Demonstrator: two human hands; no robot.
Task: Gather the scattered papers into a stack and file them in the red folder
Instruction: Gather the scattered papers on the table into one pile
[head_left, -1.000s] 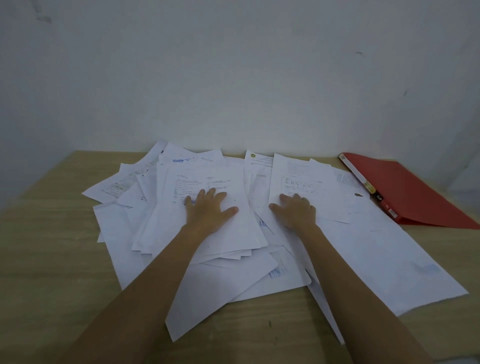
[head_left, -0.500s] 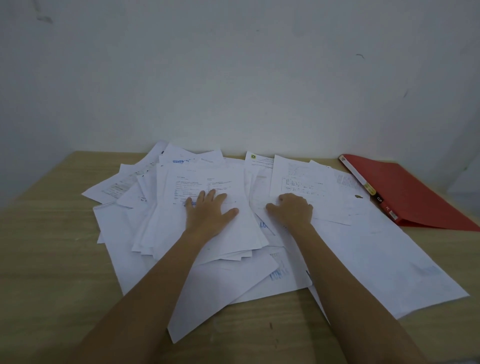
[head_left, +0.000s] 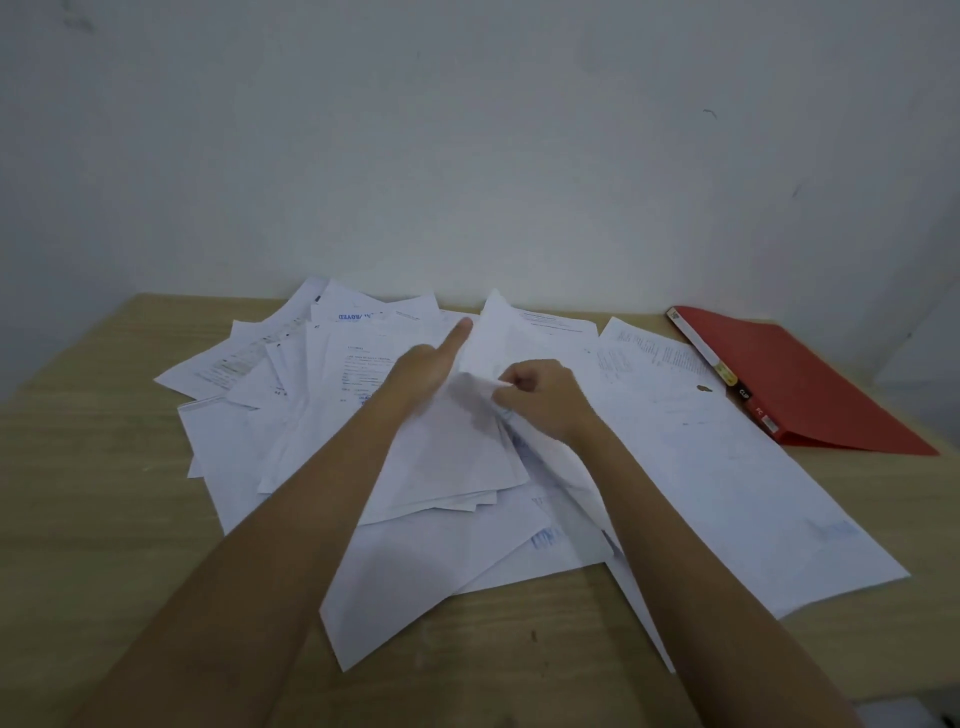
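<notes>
White printed papers (head_left: 701, 467) lie fanned; right hand (head_left: 545, 402) fingers (head_left: 511, 384) pinch a curling sheet (head_left: 485, 343), left hand (head_left: 423, 366) fingers (head_left: 460, 332) straight.

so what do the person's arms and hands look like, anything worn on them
Nothing worn that shows. The left arm and right arm are bare to the frame's edge, no sleeves. The left hand and right hand have no gloves, rings, watch or bands, and the fingers carry no markings.

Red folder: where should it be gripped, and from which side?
Probably by its labelled spine, coming from the left, the side of the papers. The folder lies closed and flat at the right of the table. The spine is its thickest edge and faces the papers, while the opposite edge tapers down onto the tabletop.
</notes>
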